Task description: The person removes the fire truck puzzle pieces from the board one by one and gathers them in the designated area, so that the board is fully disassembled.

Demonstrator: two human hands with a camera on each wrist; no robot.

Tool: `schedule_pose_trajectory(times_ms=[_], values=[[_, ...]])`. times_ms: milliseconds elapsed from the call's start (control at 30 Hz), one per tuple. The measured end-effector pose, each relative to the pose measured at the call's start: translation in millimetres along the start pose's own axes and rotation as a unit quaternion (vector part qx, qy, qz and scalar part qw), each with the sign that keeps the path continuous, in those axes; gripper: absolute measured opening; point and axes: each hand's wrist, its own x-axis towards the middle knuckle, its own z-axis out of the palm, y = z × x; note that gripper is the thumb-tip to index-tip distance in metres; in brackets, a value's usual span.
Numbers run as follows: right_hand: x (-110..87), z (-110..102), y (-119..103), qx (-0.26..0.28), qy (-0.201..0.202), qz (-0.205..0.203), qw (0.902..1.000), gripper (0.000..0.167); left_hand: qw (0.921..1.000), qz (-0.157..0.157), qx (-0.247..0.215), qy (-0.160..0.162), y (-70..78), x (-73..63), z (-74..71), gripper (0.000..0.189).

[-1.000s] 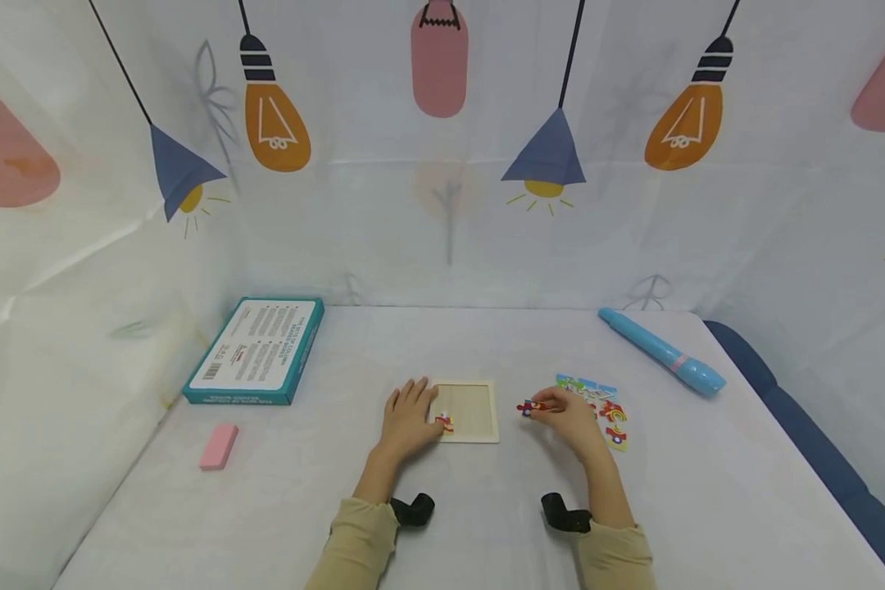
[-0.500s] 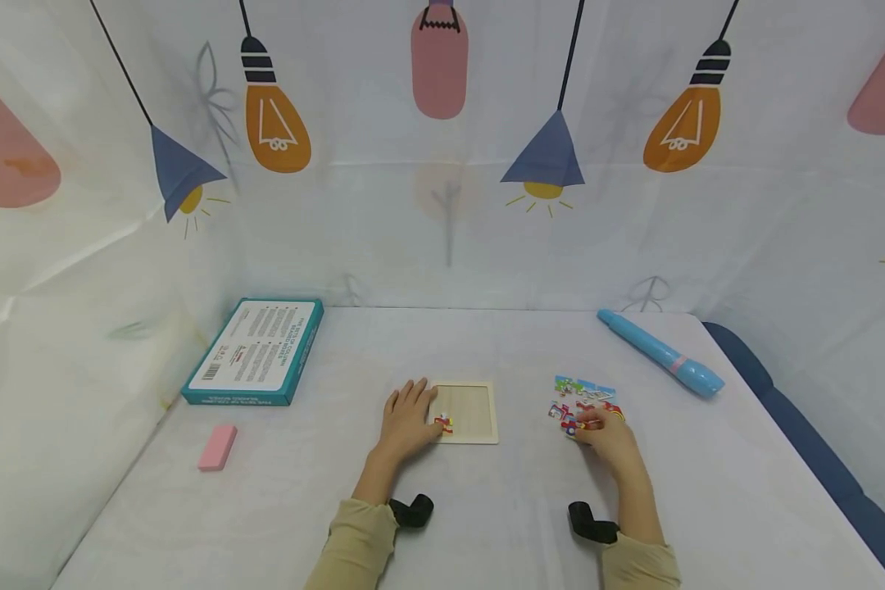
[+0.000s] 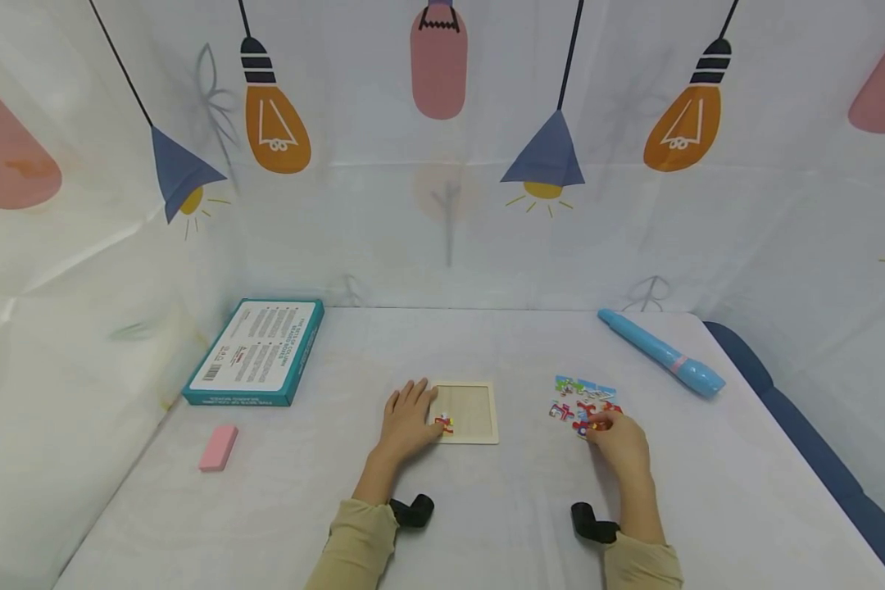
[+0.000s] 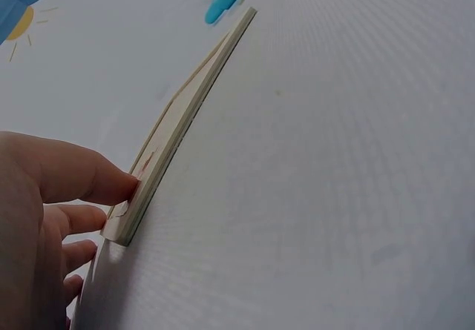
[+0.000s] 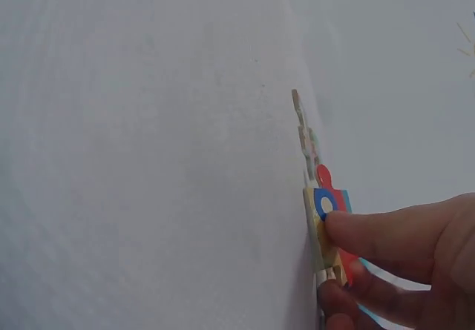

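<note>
My left hand (image 3: 406,422) rests across the left edge of a shallow wooden puzzle tray (image 3: 495,414), its fingers spread. In the left wrist view, the thumb (image 4: 111,185) presses on the tray's rim. One colourful puzzle piece (image 3: 448,425) lies inside the tray, by that thumb, partly covered in the head view. To the right, my right hand (image 3: 624,447) pinches a red, yellow and blue puzzle piece (image 5: 318,233) between thumb and fingers, low over the table. Several other puzzle pieces (image 3: 584,386) lie around it, some hidden behind the hand.
At the back left lies a teal-edged box (image 3: 254,344), with a pink block (image 3: 218,447) in front of it. A light blue tube-shaped object (image 3: 660,352) lies at the back right. White table surface (image 3: 501,508) extends between my forearms.
My right hand has moved right, from near the tray to the group of pieces. The piece it held now lies at the group's left side, and the hand pinches another. The left hand stays put.
</note>
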Motion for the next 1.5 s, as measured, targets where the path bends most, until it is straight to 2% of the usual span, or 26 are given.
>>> schedule_pose_trajectory(times_ms=[233, 367, 467, 533, 700, 833, 1000, 1333, 1400, 1500], values=[[1.3, 3.2, -3.0, -0.033, 0.013, 0.027, 0.999, 0.027, 1.0, -0.001, -0.001, 0.0, -0.4, 0.1, -0.6, 0.062], [0.0, 3.8, -6.4, -0.031, 0.026, 0.004, 0.9992, 0.029, 1.0, -0.001, -0.002, 0.0, -0.7, 0.0, -1.2, 0.062], [-0.9, 6.6, -12.9, 0.004, 0.033, -0.034, 0.9988, 0.032, 1.0, 0.0, -0.002, 0.0, -1.4, -0.2, -0.9, 0.062], [0.2, 10.7, -18.6, 0.049, 0.034, -0.063, 0.9963, 0.033, 1.0, 0.0, -0.002, -0.003, -1.7, 0.1, -0.7, 0.062], [4.2, 25.3, -35.6, 0.157, -0.002, -0.098, 0.9827, 0.032, 1.0, 0.001, -0.002, -0.004, -1.7, 1.2, -0.8, 0.062], [4.2, 37.9, -52.3, 0.188, -0.026, -0.107, 0.976, 0.032, 1.0, -0.001, -0.006, -0.004, -0.8, 1.2, -2.3, 0.063], [2.9, 53.1, -69.7, 0.207, -0.038, -0.128, 0.9693, 0.029, 0.9999, -0.005, -0.006, -0.007, 0.4, 1.0, -4.2, 0.064], [-1.5, 82.2, -90.9, 0.219, -0.056, -0.174, 0.9583, 0.024, 0.9992, 0.001, -0.032, -0.024, -0.6, 0.1, -9.0, 0.069], [-3.3, 88.1, -94.3, 0.208, -0.065, -0.191, 0.9571, 0.023, 0.9988, 0.006, -0.034, -0.035, -2.1, -0.1, -10.2, 0.074], [-6.6, 96.5, -100.8, 0.159, -0.075, -0.221, 0.9591, 0.021, 0.9982, 0.018, -0.029, -0.048, -5.2, -0.4, -11.2, 0.082]])
